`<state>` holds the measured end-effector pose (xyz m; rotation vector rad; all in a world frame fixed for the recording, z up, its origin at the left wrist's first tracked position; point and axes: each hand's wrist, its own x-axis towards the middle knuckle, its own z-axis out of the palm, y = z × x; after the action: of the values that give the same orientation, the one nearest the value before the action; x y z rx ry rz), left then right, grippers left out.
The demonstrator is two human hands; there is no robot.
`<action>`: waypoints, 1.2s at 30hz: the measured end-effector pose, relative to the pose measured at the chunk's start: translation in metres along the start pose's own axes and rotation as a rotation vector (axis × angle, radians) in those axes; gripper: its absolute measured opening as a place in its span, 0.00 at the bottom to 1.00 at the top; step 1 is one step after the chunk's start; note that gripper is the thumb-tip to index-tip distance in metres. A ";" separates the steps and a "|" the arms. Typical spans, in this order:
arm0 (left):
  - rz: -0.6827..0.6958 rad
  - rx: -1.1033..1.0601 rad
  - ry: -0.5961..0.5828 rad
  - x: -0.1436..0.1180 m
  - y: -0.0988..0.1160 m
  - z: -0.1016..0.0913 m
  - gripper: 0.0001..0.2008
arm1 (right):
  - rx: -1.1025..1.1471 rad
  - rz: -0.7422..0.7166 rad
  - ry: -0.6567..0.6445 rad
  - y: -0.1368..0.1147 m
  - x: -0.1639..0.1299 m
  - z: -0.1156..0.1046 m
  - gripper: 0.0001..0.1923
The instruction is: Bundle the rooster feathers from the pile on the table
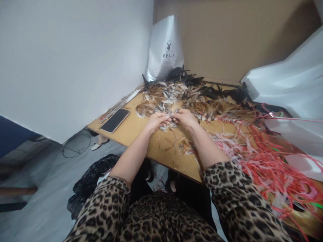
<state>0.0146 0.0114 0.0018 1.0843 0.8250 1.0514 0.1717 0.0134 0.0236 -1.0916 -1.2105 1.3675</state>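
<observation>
While both hands (171,119) pinch feathers (174,109), the wooden table (141,129) stands against a white wall (70,57).

White wall (63,60) left, brown board wall (227,37) behind, grey floor (37,188), wooden table (141,134).

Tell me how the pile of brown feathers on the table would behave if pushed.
The feather pile looks loose and fluffy, so it would likely scatter rather than slide whole. Thin, wispy strands suggest it is very light and floppy, probably drifting easily across the table.
</observation>
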 end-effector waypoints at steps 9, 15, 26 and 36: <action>0.020 -0.013 0.030 0.001 0.000 -0.001 0.13 | 0.112 0.018 0.029 -0.001 0.000 -0.001 0.18; -0.007 -0.130 0.099 0.002 0.001 -0.001 0.10 | 0.174 0.038 0.029 -0.005 -0.002 -0.001 0.20; -0.018 -0.126 0.064 0.002 0.000 0.002 0.10 | 0.045 0.039 0.005 -0.003 -0.007 0.012 0.23; 0.059 -0.023 0.037 0.003 -0.003 0.003 0.12 | -0.090 -0.049 0.053 0.004 -0.008 0.016 0.21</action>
<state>0.0186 0.0128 -0.0001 1.0782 0.8128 1.1307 0.1562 0.0031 0.0211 -1.1461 -1.2625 1.2495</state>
